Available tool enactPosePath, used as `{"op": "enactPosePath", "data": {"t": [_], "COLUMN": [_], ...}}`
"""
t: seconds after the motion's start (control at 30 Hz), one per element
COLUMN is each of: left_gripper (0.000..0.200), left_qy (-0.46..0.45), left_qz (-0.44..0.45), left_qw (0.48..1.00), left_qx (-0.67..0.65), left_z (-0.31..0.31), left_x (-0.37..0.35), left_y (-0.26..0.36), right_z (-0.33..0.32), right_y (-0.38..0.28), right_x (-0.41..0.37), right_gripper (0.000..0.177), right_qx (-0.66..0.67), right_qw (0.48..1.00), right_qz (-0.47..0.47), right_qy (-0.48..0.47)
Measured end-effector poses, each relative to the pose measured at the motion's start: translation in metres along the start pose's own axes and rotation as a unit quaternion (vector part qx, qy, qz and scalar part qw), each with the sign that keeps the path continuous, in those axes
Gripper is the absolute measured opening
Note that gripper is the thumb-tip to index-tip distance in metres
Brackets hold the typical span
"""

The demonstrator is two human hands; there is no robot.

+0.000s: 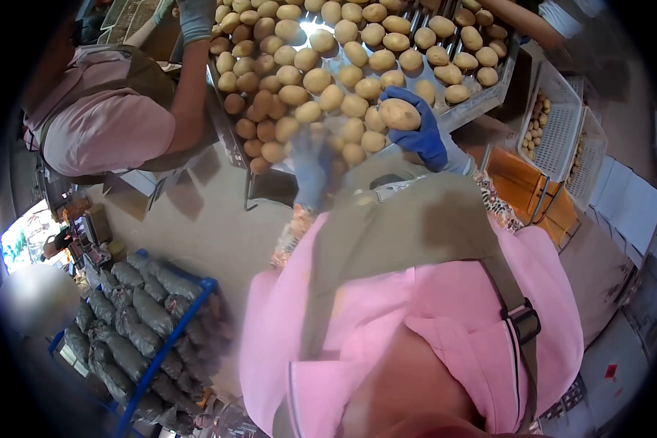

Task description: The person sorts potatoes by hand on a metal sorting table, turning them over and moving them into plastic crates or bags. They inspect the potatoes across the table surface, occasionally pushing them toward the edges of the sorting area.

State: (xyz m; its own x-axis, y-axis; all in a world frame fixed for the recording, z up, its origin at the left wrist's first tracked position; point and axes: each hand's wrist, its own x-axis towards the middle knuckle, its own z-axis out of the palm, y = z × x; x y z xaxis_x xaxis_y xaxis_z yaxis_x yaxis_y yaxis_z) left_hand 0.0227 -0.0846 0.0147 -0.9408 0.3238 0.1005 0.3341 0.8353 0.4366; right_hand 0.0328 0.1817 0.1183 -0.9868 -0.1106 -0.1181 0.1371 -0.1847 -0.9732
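View: head
Right hand: blue-gloved, with the fingers clamped round one potato and raised off the heap, probably so its skin can be looked over.
Potato: in the right fingers, just above the heap's near edge.
Left hand: gloved and blurred, low at the heap's near edge, left of the right fingers. I cannot tell whether its fingers are apart or together.
Heap: potatoes lie about one layer deep beyond the fingers, seemingly so that each one shows.
Tabletop: its metal rim runs just beside the right fingers and likely stops the potatoes rolling off.
Baskets: white, to the right of the fingers, holding smaller potatoes, apparently kept apart by size.
Co-worker's arm: well left of the fingers, reaching over the heap.
Sacks: netted and stacked on a blue cart, well apart from the fingers.
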Motion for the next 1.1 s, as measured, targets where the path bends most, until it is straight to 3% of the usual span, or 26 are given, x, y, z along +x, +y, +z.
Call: {"op": "enactPosePath", "data": {"t": [0.13,0.27,0.33,0.4,0.47,0.53,0.57,0.6,0.63,0.67,0.7,0.73,0.77,0.8,0.87,0.9,0.97,1.03,1.07,1.1], "left_gripper": [0.038,0.043,0.031,0.038,0.045,0.049,0.052,0.053,0.058,0.063,0.064,0.070,0.072,0.071,0.072,0.071,0.070,0.066,0.065,0.064], "left_qy": [-0.016,-0.022,0.107,0.118,0.087,0.071,-0.002,-0.136,-0.168,-0.201,-0.250,-0.247,-0.211,-0.226,-0.254,-0.221,-0.183,-0.055,-0.006,0.011], "left_qz": [-0.055,-0.116,-0.126,-0.108,-0.075,-0.060,-0.096,-0.112,-0.092,-0.062,-0.025,0.014,0.020,0.000,-0.065,-0.064,-0.059,-0.196,-0.189,-0.162], "left_qw": [0.998,0.992,0.979,0.982,0.993,0.993,0.993,0.984,0.981,0.976,0.963,0.966,0.976,0.973,0.963,0.971,0.979,0.977,0.979,0.985], "left_qx": [-0.033,0.049,0.116,0.102,0.041,-0.067,-0.066,0.000,0.028,0.051,0.096,0.071,0.046,0.051,0.062,0.063,0.067,-0.068,-0.079,-0.059], "left_z": [-0.002,-0.002,0.021,0.010,0.012,0.023,0.021,0.027,0.040,0.051,0.048,0.045,0.052,0.056,0.041,0.033,0.018,0.025,0.027,0.027], "left_x": [-0.045,-0.056,-0.055,-0.022,0.010,0.038,0.053,0.061,0.053,0.043,0.034,0.017,0.003,-0.008,-0.019,-0.028,-0.042,-0.054,-0.047,-0.039], "left_y": [0.013,-0.006,-0.034,-0.019,-0.012,0.006,0.024,0.032,0.030,0.031,0.039,0.036,0.028,0.015,0.014,0.016,0.014,0.003,-0.002,-0.009], "right_z": [0.006,0.000,-0.003,-0.006,-0.009,-0.012,-0.011,-0.009,-0.012,-0.011,-0.012,-0.016,-0.013,-0.011,-0.008,-0.010,-0.016,-0.021,-0.023,-0.026], "right_y": [-0.006,0.001,0.008,0.006,0.001,-0.006,-0.001,0.011,0.022,0.032,0.027,0.028,0.007,-0.002,-0.003,0.006,0.030,0.041,0.043,0.045], "right_x": [0.002,-0.002,-0.004,-0.006,-0.008,-0.010,-0.010,-0.009,-0.012,-0.010,-0.017,-0.017,-0.024,-0.024,-0.021,-0.022,-0.019,-0.017,-0.016,-0.014], "right_gripper": [0.063,0.070,0.069,0.069,0.069,0.065,0.065,0.067,0.068,0.068,0.064,0.062,0.054,0.046,0.039,0.039,0.036,0.035,0.033,0.034], "right_qx": [-0.016,0.000,0.017,0.000,-0.019,-0.111,-0.111,-0.031,0.044,0.091,0.156,0.114,0.161,0.118,0.157,0.160,0.184,0.223,0.263,0.201], "right_qw": [1.000,1.000,1.000,1.000,1.000,0.991,0.991,0.999,0.999,0.994,0.988,0.992,0.987,0.992,0.981,0.980,0.982,0.974,0.964,0.970], "right_qz": [-0.013,0.010,-0.015,-0.013,-0.010,-0.069,-0.071,-0.041,-0.013,-0.050,-0.004,-0.050,0.009,0.009,0.086,0.084,-0.012,-0.021,-0.028,-0.135], "right_qy": [0.018,0.015,0.006,0.010,0.009,0.013,0.018,0.009,0.010,0.018,0.008,0.004,0.019,0.041,0.073,0.083,0.030,0.026,0.016,0.011]}}
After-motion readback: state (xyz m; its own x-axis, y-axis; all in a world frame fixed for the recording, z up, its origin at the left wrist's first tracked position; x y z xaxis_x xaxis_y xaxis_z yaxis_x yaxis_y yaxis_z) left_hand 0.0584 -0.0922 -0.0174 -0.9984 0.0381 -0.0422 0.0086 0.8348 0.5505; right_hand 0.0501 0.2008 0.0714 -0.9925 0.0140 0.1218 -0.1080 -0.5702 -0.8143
